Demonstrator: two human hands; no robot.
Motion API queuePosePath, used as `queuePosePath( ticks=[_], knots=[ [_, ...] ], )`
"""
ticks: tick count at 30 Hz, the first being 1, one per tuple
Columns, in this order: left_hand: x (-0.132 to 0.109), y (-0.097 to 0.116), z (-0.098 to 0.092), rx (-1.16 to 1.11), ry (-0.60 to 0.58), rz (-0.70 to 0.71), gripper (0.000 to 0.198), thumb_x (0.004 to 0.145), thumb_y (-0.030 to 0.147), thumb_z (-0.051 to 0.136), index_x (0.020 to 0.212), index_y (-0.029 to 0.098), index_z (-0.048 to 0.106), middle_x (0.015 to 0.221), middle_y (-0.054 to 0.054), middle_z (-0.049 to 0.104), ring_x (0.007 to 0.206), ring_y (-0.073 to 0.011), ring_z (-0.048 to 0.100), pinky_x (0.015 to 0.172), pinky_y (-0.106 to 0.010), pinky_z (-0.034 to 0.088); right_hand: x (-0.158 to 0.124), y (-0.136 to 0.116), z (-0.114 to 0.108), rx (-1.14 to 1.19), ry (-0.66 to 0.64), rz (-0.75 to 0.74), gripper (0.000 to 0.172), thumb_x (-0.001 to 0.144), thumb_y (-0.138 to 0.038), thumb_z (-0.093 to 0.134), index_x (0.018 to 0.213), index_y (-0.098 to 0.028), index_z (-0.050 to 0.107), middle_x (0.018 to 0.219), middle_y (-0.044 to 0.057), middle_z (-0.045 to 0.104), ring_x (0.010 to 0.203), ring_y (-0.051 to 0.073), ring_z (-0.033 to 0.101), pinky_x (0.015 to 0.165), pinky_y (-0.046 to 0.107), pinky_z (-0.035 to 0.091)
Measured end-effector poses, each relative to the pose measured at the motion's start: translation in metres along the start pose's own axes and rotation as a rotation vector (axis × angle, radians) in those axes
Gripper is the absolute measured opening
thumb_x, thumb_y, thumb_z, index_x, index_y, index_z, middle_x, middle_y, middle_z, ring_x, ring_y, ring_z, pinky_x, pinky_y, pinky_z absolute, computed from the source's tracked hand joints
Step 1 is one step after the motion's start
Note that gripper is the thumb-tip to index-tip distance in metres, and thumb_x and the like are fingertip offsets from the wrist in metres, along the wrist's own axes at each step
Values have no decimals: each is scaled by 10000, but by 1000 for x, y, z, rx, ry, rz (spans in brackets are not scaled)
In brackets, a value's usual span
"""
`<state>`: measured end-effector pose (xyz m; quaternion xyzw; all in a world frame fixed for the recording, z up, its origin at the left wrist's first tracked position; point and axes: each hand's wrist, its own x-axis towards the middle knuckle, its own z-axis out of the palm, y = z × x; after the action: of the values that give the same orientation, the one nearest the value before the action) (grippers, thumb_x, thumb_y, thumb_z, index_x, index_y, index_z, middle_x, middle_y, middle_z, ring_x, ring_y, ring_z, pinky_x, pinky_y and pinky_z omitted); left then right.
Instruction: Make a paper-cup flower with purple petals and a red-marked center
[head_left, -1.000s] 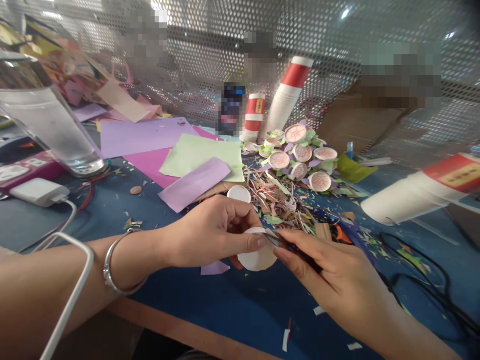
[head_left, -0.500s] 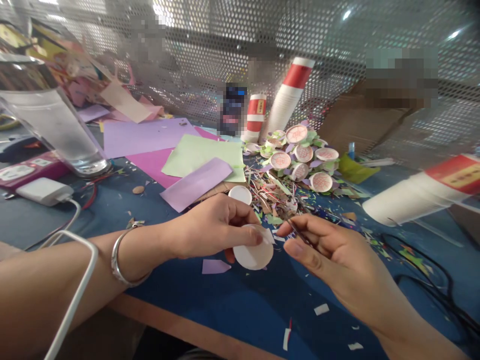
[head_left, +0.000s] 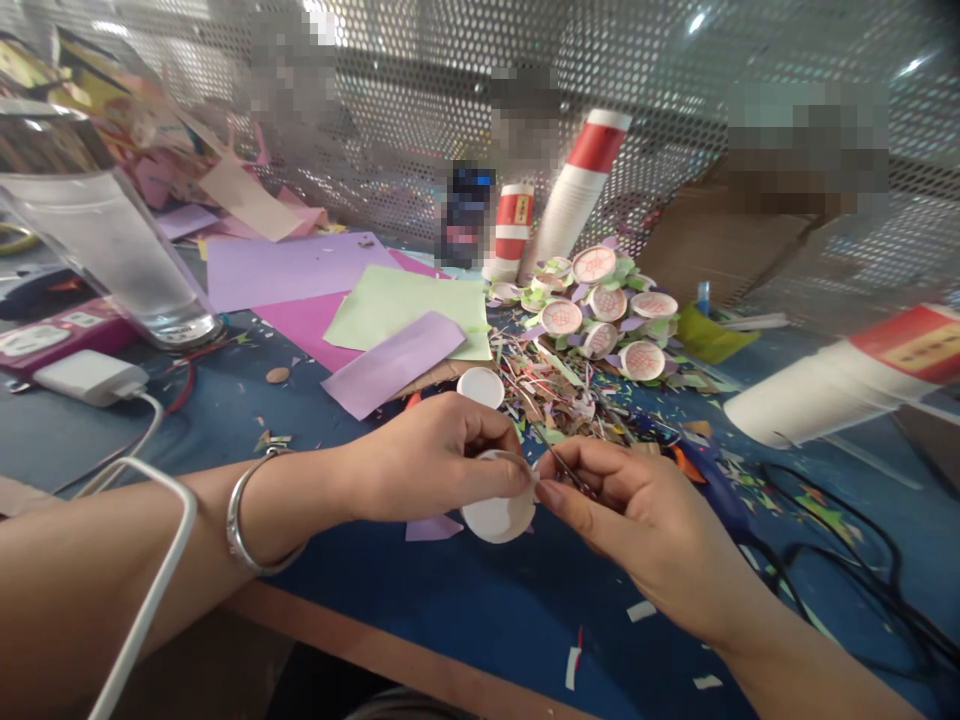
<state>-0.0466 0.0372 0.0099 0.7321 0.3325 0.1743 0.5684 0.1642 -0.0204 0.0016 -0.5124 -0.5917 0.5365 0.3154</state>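
A white paper disc (head_left: 499,515) sits low in the middle of the view, held just above the blue tabletop (head_left: 487,620). The left hand (head_left: 427,460) pinches it: the thumb presses on its upper rim and the other fingers curl behind it. At three o'clock from the disc, the right hand (head_left: 637,520) closes thumb and forefinger on a thin dark tool (head_left: 568,474). The tool's tip meets the disc's upper right edge, but I cannot tell what kind of tool it is. A small purple scrap (head_left: 433,527) lies on the table at nine o'clock from the disc, partly under the left hand. A second white disc (head_left: 480,387) lies flat at twelve o'clock, just beyond the knuckles. A heap of paper clippings (head_left: 562,395) spreads at one o'clock, and past it is a pile of red-printed discs (head_left: 607,315) on green and lilac petals. Two stacks of red-banded paper cups (head_left: 577,190) lean against the perforated metal screen (head_left: 420,100) behind the pile. Another cup stack (head_left: 832,385) lies on its side at two o'clock. Sheets of green paper (head_left: 409,310) and a purple strip (head_left: 394,362) overlap at eleven o'clock. Farther out at ten o'clock stand a drinking glass (head_left: 112,250) and a white charger (head_left: 90,377). A silver bangle (head_left: 240,520) circles the left wrist, and a white cable (head_left: 150,590) crosses the forearm.
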Motion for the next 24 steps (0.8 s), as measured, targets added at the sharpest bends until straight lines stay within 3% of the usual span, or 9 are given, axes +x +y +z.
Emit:
queuePosePath(
  ticks=[4,8,12,17,20,24],
  knots=[
    [0,-1,2,86,30,19,166,867,265,605,807,143,700,728,-3,676,670,-114,576,585,-218,405,0,2,1,-102,11,-27,176,849,-336,756,873,-190,662,723,-20,614,653,113,546,568,208,434],
    [1,-2,2,96,10,-17,168,834,243,609,859,136,737,793,-16,715,719,-135,613,624,-232,429,0,3,4,-229,-1,-60,126,884,-314,675,864,-194,638,708,-19,604,624,119,519,547,229,405],
    [2,-3,1,-92,-79,-119,136,788,227,664,842,127,738,728,1,672,647,-104,576,582,-210,416,-2,-1,7,-328,-21,-125,65,856,-233,633,807,-192,621,658,-47,533,574,96,431,517,219,356],
    [1,1,1,-349,-200,-334,206,742,296,764,833,117,720,575,44,550,452,-60,449,387,-178,259,-9,-4,9,-349,-71,-132,91,829,-193,632,761,-198,571,634,-71,436,548,77,359,487,207,294],
    [1,2,1,-416,-233,-343,241,727,325,792,806,115,705,557,49,531,436,-53,433,369,-172,243,-10,-3,8,-293,-90,-114,95,841,-190,628,774,-201,561,650,-69,434,556,78,355,491,208,293],
    [2,0,3,-381,-164,-279,246,731,319,808,816,118,693,619,36,567,506,-55,474,431,-168,304,-7,2,4,-224,-84,-111,112,923,-275,604,844,-198,586,694,-45,484,601,99,398,525,222,334]
  ],
)
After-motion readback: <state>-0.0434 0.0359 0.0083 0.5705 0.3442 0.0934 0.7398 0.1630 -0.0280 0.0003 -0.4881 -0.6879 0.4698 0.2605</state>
